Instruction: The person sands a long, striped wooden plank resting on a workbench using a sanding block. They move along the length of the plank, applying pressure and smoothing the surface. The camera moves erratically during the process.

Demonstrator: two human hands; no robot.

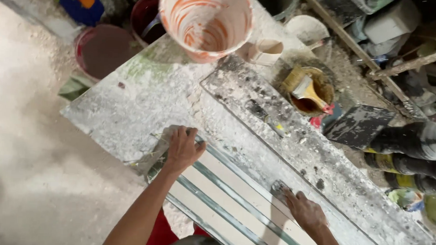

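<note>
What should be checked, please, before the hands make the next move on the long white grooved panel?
1. Left hand pressing flat on the end of the long white grooved panel: ok.
2. Right hand at the panel's far edge, fingers on a small grey pad: ok.
3. Panel fully supported by the dusty grey table: cannot tell.
4. Orange-streaked white bucket away from both hands: ok.
5. Yellow-handled brush resting in its tin: ok.

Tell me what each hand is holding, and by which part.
The left hand presses flat on the end of the striped panel. The right hand holds a small grey pad under its fingers.
</note>
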